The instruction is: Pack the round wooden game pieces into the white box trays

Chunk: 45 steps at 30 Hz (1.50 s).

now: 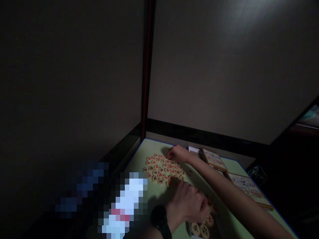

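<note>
Round wooden Chinese chess pieces [166,165], marked with red or black characters, lie in a close cluster on the pale green table [139,156]. At the far edge of the cluster is my right hand [178,153], fingers curled down by the pieces; anything in its grip is hidden. My left hand [189,200], below a black wristwatch [159,217], is closed over the near side, between the cluster and an open box [191,234]. Larger chess pieces [204,230] sit in that box. Whatever the left fingers hold does not show.
Two illustrated boxes or lids, one farther [214,159] and one nearer [249,190], lie along the table's right side. A white open tray [193,150] is behind my right wrist. Walls [211,76] meet beyond the table. A bright pixelated patch [127,202] covers the left.
</note>
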Available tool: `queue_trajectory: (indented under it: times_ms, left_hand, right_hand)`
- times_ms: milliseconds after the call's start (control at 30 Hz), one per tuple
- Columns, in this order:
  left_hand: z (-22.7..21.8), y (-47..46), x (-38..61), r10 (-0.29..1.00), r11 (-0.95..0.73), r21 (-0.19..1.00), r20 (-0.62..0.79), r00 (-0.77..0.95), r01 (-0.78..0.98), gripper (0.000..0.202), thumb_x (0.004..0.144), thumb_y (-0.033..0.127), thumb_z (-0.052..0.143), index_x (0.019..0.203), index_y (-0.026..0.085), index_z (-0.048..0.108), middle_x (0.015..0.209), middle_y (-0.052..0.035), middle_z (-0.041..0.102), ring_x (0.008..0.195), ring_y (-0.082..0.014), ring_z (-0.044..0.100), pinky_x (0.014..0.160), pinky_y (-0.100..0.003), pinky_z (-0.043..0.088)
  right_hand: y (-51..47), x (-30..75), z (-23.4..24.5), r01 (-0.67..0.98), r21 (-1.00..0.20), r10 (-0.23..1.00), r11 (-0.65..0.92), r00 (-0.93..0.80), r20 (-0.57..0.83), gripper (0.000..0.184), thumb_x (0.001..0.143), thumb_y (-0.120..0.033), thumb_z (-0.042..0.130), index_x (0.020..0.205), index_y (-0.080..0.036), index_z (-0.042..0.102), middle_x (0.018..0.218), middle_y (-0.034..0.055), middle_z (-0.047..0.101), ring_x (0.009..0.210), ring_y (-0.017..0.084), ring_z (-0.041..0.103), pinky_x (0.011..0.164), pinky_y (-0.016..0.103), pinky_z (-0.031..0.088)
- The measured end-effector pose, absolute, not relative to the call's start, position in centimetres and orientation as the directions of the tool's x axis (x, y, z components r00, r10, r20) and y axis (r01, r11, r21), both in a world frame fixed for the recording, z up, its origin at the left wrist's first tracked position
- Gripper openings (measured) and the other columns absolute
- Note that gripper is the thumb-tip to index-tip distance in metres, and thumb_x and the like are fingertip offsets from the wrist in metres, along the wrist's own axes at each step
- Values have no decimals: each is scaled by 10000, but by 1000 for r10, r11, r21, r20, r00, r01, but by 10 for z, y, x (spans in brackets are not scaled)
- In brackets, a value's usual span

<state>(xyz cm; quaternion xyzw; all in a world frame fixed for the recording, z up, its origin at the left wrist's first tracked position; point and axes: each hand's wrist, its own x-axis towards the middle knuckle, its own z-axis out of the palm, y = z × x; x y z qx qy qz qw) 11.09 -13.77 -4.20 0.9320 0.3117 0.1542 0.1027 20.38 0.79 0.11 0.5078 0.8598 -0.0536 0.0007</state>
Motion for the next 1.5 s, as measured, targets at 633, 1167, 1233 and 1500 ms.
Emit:
queue_trajectory:
  times_ms: [633,1167,1233,1500]
  left_hand:
    - [-30,-133,103,721,-688,299,176,671,661,363,908,291,419,864,152,752,859,-128,754,822,-265,697,783,-393,502]
    - [-29,-130,101,752,-658,264,187,631,705,356,924,275,404,867,175,741,853,-112,752,803,-264,702,747,-387,504]
    - [-28,-131,101,755,-654,266,174,632,708,357,925,276,405,873,173,743,852,-114,751,807,-261,703,749,-384,505]
    - [-29,-131,104,746,-662,265,150,648,701,362,930,269,400,900,161,744,877,-120,748,846,-256,697,790,-385,504]
  right_hand:
    - [0,244,-21,902,-246,923,355,-380,-63,336,766,-28,628,1041,-160,770,922,60,791,885,186,733,750,214,494]
    - [6,233,-27,905,-200,919,375,-391,-44,306,746,-41,642,986,-164,787,908,49,789,836,183,722,700,208,472]
    - [7,233,-28,908,-193,922,373,-386,-38,299,744,-43,649,979,-164,789,909,51,789,845,187,723,708,209,474]
    - [7,236,-23,911,-184,924,370,-380,-27,308,732,-42,647,965,-179,793,910,34,791,856,182,733,721,195,485]
